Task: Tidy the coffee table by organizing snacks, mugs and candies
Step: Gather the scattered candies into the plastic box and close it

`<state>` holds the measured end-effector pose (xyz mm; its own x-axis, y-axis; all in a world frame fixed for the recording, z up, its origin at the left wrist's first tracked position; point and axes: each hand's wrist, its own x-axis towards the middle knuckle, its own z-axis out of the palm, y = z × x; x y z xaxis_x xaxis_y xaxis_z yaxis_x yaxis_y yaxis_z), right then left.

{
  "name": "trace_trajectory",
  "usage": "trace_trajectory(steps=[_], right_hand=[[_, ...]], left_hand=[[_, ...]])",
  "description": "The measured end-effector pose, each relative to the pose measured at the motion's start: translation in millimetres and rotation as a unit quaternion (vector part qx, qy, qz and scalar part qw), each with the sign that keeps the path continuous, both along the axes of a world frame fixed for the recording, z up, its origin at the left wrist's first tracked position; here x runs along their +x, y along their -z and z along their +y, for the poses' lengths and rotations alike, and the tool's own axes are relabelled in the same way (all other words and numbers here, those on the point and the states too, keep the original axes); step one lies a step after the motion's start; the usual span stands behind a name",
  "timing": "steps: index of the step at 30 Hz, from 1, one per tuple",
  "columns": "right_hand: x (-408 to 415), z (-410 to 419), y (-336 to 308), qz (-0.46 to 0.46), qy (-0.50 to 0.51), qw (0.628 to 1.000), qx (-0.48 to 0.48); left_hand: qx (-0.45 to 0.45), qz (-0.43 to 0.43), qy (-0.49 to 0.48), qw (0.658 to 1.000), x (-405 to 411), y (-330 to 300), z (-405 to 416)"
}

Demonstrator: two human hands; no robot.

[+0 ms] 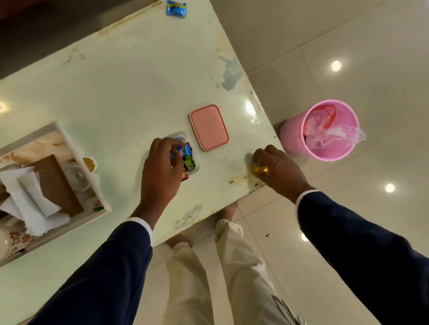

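At the bench's (126, 92) near right corner, the right hand (278, 167) has its fingers curled round a gold candy (258, 169), while the left hand (159, 168) pinches a blue candy (186, 150) over the tub (192, 168) beside the pink lid (209, 127).

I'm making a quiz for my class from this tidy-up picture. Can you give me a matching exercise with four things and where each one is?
Things:
1. pink lid
2. blue packet
3. gold candy
4. pink bin

Places:
A. on the floor beside the table's end
B. alone at the far edge of the table
C. in the right hand, near the table's corner
D. flat on the table beside the clear container of candies

Pairs: 1-D, 2-B, 3-C, 4-A
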<state>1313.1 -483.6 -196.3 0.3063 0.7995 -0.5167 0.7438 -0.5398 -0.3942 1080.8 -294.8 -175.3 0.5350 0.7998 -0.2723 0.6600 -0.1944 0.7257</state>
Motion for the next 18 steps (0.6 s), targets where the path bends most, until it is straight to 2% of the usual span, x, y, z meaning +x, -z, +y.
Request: trace_trajectory(steps=[2, 5, 8, 10, 14, 18], right_hand=[[5, 10, 5, 0.019, -0.024, 1.000, -0.003], [26, 36, 4, 0.119, 0.083, 0.989, -0.017], [49, 71, -2, 0.260, 0.243, 0.933, 0.060], [64, 100, -3, 0.294, 0.305, 0.899, 0.111], [76, 153, 1, 0.317, 0.328, 0.879, 0.137], [72, 178, 18, 0.312, 0.296, 0.894, 0.129]], left_hand=[[0.015, 0.007, 0.019, 1.000, 13, -2, 15], [0.042, 0.015, 0.046, 0.998, 42, -5, 51], [0.050, 0.033, 0.074, 0.995, 75, -3, 94], [0.062, 0.073, 0.097, 0.991, 100, -1, 125], [0.125, 0.171, 0.128, 0.969, 149, 0, 184], [0.211, 0.221, 0.201, 0.931, 186, 3, 229]])
